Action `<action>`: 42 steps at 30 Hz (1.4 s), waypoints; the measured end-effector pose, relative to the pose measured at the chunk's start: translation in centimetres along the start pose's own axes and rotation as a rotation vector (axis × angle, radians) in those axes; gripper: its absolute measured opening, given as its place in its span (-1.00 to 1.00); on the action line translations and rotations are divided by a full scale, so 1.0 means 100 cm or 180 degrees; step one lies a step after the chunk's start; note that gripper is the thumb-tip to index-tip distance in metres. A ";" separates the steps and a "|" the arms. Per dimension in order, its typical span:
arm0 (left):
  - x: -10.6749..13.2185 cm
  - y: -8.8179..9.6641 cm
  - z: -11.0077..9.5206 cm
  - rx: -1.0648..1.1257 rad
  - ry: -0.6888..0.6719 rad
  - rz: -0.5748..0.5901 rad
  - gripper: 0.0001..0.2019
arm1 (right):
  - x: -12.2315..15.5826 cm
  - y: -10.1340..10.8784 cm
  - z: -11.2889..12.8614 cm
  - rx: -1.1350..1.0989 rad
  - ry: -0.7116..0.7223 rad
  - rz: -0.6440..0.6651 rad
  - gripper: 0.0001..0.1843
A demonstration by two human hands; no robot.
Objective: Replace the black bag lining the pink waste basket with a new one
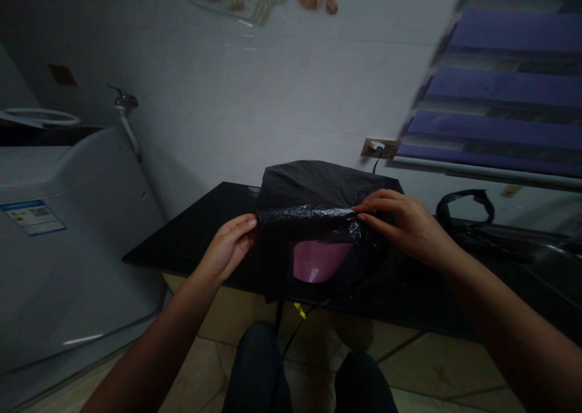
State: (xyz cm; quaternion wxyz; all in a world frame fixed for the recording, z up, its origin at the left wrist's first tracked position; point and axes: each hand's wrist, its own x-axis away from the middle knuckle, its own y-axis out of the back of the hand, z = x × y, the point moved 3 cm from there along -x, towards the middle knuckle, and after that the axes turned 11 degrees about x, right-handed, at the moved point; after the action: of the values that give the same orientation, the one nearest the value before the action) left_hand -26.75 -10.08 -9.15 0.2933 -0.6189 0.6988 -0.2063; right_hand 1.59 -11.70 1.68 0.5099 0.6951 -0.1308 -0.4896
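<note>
A black plastic bag (313,185) is stretched between my two hands above the dark counter. My left hand (231,243) pinches its left edge between thumb and fingers. On the other side, my right hand (400,222) pinches the bag near its right end, with a shiny fold running across between both hands. Below that fold a smooth pink object (321,260) shows; the bag covers its upper part, so its kind cannot be made out. A thin dark cord with a yellow tag (300,310) hangs at the counter's front edge.
The black counter (182,231) runs along a tiled wall. At left stands a washing machine (68,249), with a tap (123,99) behind it. A plug sits in a wall socket (379,148). Another black plastic bag (468,210) lies at right, below a purple striped blind (504,88).
</note>
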 end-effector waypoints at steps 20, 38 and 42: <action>0.003 0.002 0.000 0.0084 -0.0028 -0.0149 -0.88 | 0.007 0.005 -0.003 0.0117 0.0042 -0.0049 -0.76; 0.006 0.000 -0.002 0.0123 -0.0107 -0.0206 -0.85 | 0.015 0.014 -0.007 0.0082 0.0028 -0.0183 -0.77; 0.007 0.000 -0.002 0.0122 -0.0107 -0.0202 -0.85 | 0.018 0.016 -0.009 0.0081 -0.0063 -0.0155 -0.78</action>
State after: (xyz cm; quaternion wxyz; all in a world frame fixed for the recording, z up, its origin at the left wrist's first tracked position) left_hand -26.93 -10.82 -9.18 0.3100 -0.6384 0.6698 -0.2185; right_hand 3.72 -13.07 1.99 0.4876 0.6997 -0.1251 -0.5070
